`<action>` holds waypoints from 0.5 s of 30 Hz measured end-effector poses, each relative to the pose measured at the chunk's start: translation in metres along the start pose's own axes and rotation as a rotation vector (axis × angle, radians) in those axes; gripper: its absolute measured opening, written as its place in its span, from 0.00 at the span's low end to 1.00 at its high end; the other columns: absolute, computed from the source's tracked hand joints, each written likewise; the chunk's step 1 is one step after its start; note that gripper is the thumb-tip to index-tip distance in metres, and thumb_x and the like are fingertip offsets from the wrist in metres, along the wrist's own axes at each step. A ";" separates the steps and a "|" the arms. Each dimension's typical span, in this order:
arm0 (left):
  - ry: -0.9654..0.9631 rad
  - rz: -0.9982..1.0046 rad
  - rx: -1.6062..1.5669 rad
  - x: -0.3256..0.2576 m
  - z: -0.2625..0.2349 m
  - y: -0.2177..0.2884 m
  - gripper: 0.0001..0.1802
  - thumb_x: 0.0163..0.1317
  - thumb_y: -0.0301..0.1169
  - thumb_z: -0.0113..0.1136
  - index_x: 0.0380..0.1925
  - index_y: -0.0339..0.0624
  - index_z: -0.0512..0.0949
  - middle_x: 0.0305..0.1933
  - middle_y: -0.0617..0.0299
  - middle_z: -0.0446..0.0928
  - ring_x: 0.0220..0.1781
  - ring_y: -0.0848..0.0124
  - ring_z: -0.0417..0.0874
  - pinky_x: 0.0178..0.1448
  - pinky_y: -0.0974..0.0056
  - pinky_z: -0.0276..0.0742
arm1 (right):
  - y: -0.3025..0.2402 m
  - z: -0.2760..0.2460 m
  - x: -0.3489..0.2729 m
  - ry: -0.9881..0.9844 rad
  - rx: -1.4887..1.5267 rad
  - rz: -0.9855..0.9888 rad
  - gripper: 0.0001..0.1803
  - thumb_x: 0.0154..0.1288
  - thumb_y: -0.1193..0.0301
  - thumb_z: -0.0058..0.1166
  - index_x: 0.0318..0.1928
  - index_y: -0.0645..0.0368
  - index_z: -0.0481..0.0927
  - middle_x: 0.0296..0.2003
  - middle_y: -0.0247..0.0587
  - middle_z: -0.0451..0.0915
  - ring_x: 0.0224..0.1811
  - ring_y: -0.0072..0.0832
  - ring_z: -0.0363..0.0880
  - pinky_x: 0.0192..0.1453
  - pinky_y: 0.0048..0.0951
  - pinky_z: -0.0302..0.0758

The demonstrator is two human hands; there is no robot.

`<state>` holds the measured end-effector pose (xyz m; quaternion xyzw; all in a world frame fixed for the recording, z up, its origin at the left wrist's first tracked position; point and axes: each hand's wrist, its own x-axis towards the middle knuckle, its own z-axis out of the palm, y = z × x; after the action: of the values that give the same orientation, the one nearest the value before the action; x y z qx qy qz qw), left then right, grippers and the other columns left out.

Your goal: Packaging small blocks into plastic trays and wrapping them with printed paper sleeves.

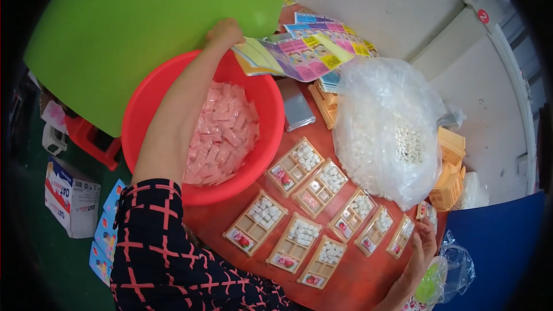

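Left hand: my hand is closing in a fist-like grip, seemingly pinching the near corner of the printed sheets above the red basin.
Right hand: my other hand is curving loosely, its fingertips lying at the rightmost small tray; I cannot tell whether they are gripping it or only touching.
Sheets' handling: they are bowing and curling, so I am judging them light, floppy and rather slick; a pinch at one edge should serve, with care against creasing.
Tray's handling: it is looking stiff and light; the outer side walls are offering the best hold, kept level so loose pieces are not spilling.
Filled trays: more beige trays with white pieces are lying on the red worktop.
Farther off: a clear bag of white pieces is bulging behind them.
Hard to see: my left fingertips are hiding from view, the right hand is covering part of its tray, and my forearm is crossing the pink packets.
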<state>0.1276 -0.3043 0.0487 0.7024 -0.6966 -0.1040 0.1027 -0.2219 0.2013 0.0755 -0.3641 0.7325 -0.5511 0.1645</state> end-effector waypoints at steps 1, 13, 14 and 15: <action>-0.003 0.005 -0.005 0.009 0.010 -0.001 0.20 0.51 0.39 0.59 0.43 0.42 0.77 0.49 0.50 0.75 0.52 0.55 0.76 0.52 0.57 0.73 | -0.006 0.004 0.000 -0.044 0.011 0.062 0.12 0.53 0.81 0.49 0.41 0.65 0.74 0.49 0.47 0.71 0.49 0.28 0.71 0.52 0.24 0.66; 0.473 0.719 -0.984 -0.111 -0.043 0.044 0.05 0.48 0.20 0.58 0.28 0.38 0.78 0.28 0.59 0.79 0.29 0.72 0.79 0.36 0.71 0.74 | -0.140 0.230 0.115 -0.327 -0.026 -0.809 0.23 0.50 0.85 0.49 0.50 0.62 0.72 0.46 0.39 0.75 0.31 0.22 0.74 0.37 0.20 0.71; 0.519 0.863 -0.973 -0.122 -0.048 0.049 0.05 0.49 0.18 0.56 0.26 0.37 0.77 0.27 0.60 0.78 0.29 0.73 0.79 0.35 0.72 0.73 | -0.149 0.251 0.129 -0.290 -0.075 -0.949 0.22 0.50 0.85 0.50 0.49 0.61 0.72 0.47 0.40 0.74 0.32 0.22 0.74 0.38 0.21 0.71; 0.569 1.000 -0.952 -0.130 -0.053 0.049 0.05 0.50 0.16 0.55 0.25 0.36 0.76 0.26 0.61 0.77 0.29 0.74 0.78 0.35 0.73 0.73 | -0.156 0.267 0.142 -0.260 -0.119 -1.088 0.22 0.50 0.85 0.51 0.49 0.60 0.72 0.48 0.40 0.74 0.34 0.23 0.74 0.39 0.22 0.71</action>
<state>0.0948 -0.1749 0.1138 0.1813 -0.7591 -0.1494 0.6071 -0.0924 -0.1037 0.1529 -0.7631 0.4429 -0.4647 -0.0752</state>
